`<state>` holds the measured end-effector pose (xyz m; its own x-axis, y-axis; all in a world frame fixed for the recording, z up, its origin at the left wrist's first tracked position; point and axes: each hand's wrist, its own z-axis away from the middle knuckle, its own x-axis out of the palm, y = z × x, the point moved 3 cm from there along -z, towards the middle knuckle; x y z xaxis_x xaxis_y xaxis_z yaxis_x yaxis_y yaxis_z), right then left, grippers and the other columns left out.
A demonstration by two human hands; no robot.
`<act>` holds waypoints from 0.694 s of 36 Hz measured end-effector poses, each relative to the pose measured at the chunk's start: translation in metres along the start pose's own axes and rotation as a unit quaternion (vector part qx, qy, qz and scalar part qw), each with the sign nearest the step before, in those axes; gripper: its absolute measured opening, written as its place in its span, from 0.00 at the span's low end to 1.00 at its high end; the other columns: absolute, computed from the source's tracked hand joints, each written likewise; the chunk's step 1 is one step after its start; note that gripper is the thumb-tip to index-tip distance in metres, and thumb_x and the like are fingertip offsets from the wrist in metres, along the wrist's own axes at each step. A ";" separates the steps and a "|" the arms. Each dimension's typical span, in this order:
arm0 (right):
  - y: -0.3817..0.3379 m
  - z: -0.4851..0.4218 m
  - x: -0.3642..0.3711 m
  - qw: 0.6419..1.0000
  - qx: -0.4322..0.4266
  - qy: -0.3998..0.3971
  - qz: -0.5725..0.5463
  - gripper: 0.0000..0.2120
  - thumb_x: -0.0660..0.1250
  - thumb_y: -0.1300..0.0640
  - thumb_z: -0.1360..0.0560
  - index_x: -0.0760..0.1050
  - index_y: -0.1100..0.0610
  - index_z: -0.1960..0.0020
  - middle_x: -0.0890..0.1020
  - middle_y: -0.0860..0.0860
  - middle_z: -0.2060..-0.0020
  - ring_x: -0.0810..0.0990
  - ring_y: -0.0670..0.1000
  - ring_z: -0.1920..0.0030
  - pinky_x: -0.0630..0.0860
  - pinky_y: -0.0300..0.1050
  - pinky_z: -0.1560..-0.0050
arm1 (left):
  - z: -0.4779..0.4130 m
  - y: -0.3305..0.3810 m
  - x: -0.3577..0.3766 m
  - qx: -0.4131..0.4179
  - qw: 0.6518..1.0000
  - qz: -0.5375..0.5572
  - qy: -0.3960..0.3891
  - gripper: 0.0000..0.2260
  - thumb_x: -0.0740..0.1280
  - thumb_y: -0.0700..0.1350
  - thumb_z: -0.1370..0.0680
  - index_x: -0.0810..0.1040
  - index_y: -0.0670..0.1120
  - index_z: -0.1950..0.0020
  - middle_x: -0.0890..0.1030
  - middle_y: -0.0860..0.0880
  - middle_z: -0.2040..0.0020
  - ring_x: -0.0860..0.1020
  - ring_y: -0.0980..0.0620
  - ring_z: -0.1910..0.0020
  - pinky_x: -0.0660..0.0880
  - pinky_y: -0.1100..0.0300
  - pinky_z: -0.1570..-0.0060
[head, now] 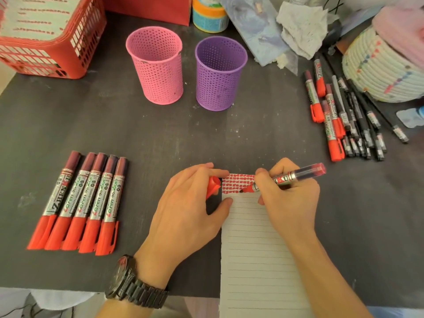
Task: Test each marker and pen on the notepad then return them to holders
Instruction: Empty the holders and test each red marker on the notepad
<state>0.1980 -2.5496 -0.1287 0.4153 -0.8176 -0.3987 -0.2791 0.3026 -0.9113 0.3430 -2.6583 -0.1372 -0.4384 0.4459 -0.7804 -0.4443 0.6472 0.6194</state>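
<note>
Mid-test. Right hand [291, 203] pinches the marker [289, 177] in a writing grip, fingers curled round the barrel near the nib. The nib is down on the notepad [252, 249], at the lower edge of a block of red marks [238, 181] that fills the top lines. Marker's long axis runs lower-left to upper-right, tilted shallow. The nib points left toward the left hand [188, 210] and the butt end sticks out past the right knuckles. Left hand pinches the red cap [213, 185] between thumb and fingers and sits at the notepad's left edge, thumb tip on the paper. Progress is hard to call. Pink holder [156, 65] and purple holder [220, 72] stand at the back of the bench [160, 138], and nothing shows above either rim, so probably nothing has been returned yet. A row of five capped markers [75, 203] lies neatly at left, likely the tested ones. A loose pile [339, 115] of markers and dark pens at right is likely untested. Left to do, by my read: cap this one, work through the pile, then load both holders. Roughly a third done, at best.
</note>
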 end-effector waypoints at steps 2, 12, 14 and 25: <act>0.000 0.000 0.000 1.000 0.002 -0.001 0.004 0.14 0.71 0.59 0.26 0.72 0.56 0.68 0.77 0.53 0.77 0.77 0.53 0.75 0.74 0.43 0.72 | 0.000 -0.001 0.001 -0.001 1.000 -0.003 0.002 0.21 0.66 0.63 0.28 0.70 0.62 0.36 0.72 0.65 0.36 0.56 0.73 0.38 0.51 0.72 0.40; 0.000 0.000 0.000 1.000 0.006 -0.001 0.002 0.14 0.71 0.61 0.25 0.72 0.57 0.68 0.77 0.53 0.77 0.77 0.52 0.76 0.73 0.42 0.73 | 0.000 -0.002 0.002 -0.010 1.000 -0.007 0.002 0.22 0.68 0.64 0.28 0.70 0.64 0.36 0.72 0.65 0.35 0.57 0.72 0.39 0.49 0.73 0.40; 0.000 0.000 0.000 1.000 0.005 -0.003 -0.001 0.14 0.71 0.61 0.25 0.72 0.58 0.68 0.77 0.53 0.77 0.77 0.51 0.76 0.73 0.41 0.73 | 0.000 -0.002 0.002 -0.009 1.000 -0.009 0.001 0.22 0.69 0.63 0.28 0.70 0.63 0.36 0.70 0.67 0.36 0.58 0.72 0.39 0.49 0.73 0.40; 0.000 -0.001 -0.001 1.000 0.004 0.000 0.005 0.14 0.71 0.59 0.26 0.72 0.56 0.68 0.76 0.54 0.77 0.76 0.55 0.75 0.73 0.48 0.72 | 0.000 -0.004 0.001 -0.014 1.000 -0.006 -0.003 0.22 0.66 0.65 0.28 0.71 0.64 0.36 0.66 0.70 0.39 0.59 0.72 0.39 0.49 0.73 0.40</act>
<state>0.1972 -2.5493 -0.1285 0.4128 -0.8140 -0.4086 -0.2758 0.3158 -0.9078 0.3439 -2.6602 -0.1405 -0.4280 0.4423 -0.7882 -0.4711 0.6351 0.6122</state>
